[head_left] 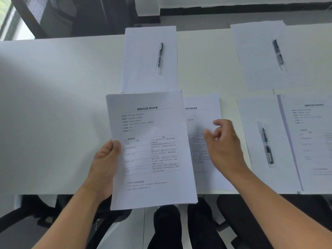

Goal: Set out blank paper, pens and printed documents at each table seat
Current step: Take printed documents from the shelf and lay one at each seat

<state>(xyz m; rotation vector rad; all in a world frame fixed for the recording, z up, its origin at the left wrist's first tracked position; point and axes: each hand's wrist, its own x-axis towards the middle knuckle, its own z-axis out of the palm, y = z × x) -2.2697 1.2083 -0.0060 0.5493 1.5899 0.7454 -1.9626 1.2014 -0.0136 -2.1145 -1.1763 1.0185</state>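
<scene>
My left hand (106, 159) grips a stack of printed documents (152, 150) by its left edge, held above the near edge of the white table (53, 105). My right hand (222, 142) hovers with loosely curled fingers over a single printed document (203, 114) lying flat on the table. Beyond the stack lies a blank sheet (143, 69) with a pen (159, 57) on it. At the far right is another blank sheet (258, 69) with a pen (278, 53). At the near right, a blank sheet (255, 123) carries a pen (266, 144) beside a printed document (310, 141).
A mesh office chair (53, 17) stands behind the far edge at the left. Another dark chair (242, 221) sits under the near edge at the right, and a chair armrest (14, 218) shows at bottom left. My legs (179, 227) are below the table edge.
</scene>
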